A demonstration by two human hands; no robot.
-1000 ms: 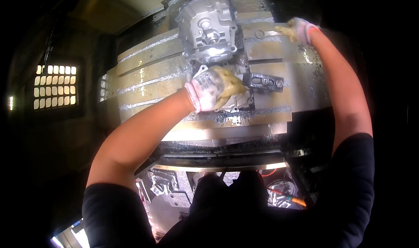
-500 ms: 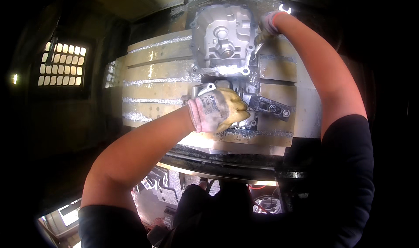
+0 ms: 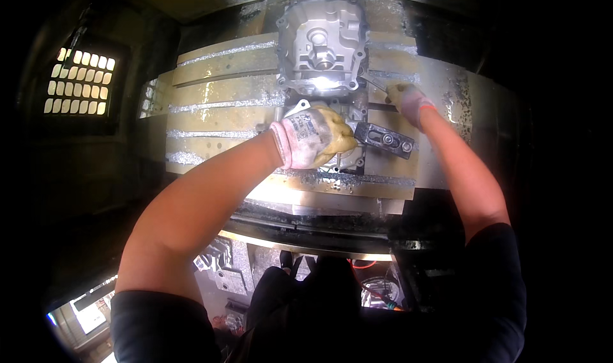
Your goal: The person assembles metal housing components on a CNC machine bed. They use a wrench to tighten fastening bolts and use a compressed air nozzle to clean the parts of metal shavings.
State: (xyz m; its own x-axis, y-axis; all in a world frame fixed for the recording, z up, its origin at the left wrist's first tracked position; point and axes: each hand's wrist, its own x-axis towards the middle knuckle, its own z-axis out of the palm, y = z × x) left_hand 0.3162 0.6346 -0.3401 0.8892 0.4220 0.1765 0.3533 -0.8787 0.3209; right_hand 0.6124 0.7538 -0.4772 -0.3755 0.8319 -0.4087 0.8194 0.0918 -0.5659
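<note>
My left hand (image 3: 317,136), in a white-and-yellow work glove, rests over a smaller metal casting (image 3: 348,162) on the machine table. Its fingers are curled together, and what lies under them is hidden. Just right of those fingertips sits a dark slotted clamp bar (image 3: 385,139) with a bolt through it. My gloved right hand (image 3: 408,101) is closed around a spanner (image 3: 375,82). The spanner's visible end points up and left, toward the lower right corner of a large silver gearbox housing (image 3: 322,47), which stands behind the smaller casting.
The slotted machine table (image 3: 223,91) has metal chips along its grooves. Dark machine walls close in on both sides, with a grid window (image 3: 80,82) on the left. Below the front ledge (image 3: 306,243) are my legs, metal parts and a bin (image 3: 381,291) of shavings.
My right hand has come down and toward me from beside the large housing, with the spanner in it. My left hand stays on the smaller casting. The whole view has shifted slightly.
</note>
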